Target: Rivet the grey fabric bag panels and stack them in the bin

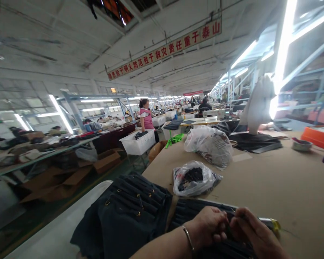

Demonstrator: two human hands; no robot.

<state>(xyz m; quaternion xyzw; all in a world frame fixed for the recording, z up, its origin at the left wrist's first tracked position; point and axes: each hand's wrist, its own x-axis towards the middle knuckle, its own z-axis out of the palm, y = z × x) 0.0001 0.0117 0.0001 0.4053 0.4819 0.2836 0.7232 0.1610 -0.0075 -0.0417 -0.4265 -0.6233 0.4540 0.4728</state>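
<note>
My left hand (211,223), a bracelet (188,237) on its wrist, has its fingers curled in a pinch low in the view. Close beside it, my right hand (255,230) has its fingers bent together. Whatever they pinch is too small and blurred to make out. Beneath both hands lies a stack of dark fabric pieces (124,219), with several gold-coloured metal rings (138,213) on it and a brown strip (171,212) across it. Just beyond sits an open clear plastic bag (196,181) of small dark pieces. A shiny rod-like end with yellow wrapping (275,226) pokes out past my right hand.
A larger plastic bag (209,144) and dark cloth (255,142) lie on the brown-topped table (297,187). An orange bin (317,137) and a small bowl (301,145) are at right. Leftward, a person in a pink vest (147,118) stands by a white tub (138,142); cardboard boxes (59,183) lie below.
</note>
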